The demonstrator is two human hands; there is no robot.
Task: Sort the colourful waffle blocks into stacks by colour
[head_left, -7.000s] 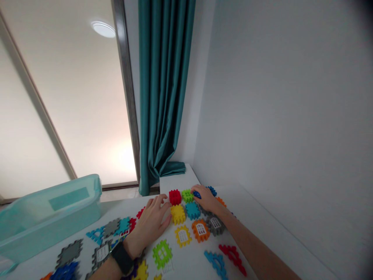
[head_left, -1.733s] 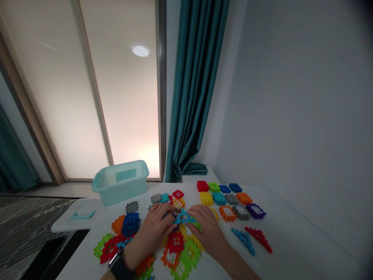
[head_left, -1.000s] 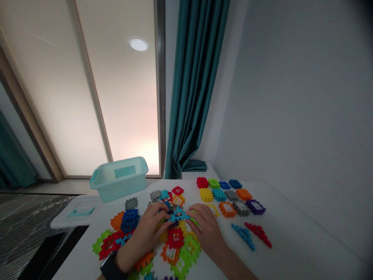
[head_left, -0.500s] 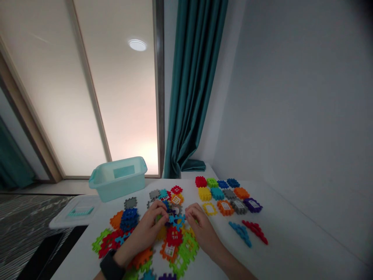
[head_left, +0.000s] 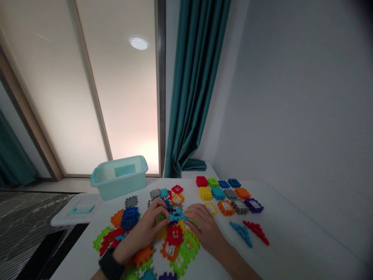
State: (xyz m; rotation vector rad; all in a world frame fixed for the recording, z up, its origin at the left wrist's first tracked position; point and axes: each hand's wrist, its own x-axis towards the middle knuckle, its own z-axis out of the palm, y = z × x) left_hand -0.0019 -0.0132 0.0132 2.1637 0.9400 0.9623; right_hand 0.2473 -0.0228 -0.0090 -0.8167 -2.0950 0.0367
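A light-blue toothed building piece [head_left: 177,215] is raised over the pile, held between my two hands. My left hand [head_left: 153,223], with a dark watch on the wrist, pinches its left end. Thumb and fingers of my right hand [head_left: 204,225] grip the right end. Below it lie a red window piece [head_left: 175,235], an orange framed piece [head_left: 169,250] and a large lime-green window piece [head_left: 186,249]. A stack of dark-blue pieces [head_left: 130,218] is beside my left forearm. My fingers partly cover the pieces just behind the light-blue one.
Sorted stacks, including a yellow stack [head_left: 205,193] and a purple stack [head_left: 253,205], form rows at the right. A blue piece [head_left: 241,234] and a red piece [head_left: 256,232] lie nearer. A teal bin [head_left: 122,186] and its clear lid [head_left: 62,217] are at the back left.
The light-blue piece has been lifted slightly and tipped to a flatter angle. My right hand's fingers have turned over and closed onto its right end; the left hand barely moved.
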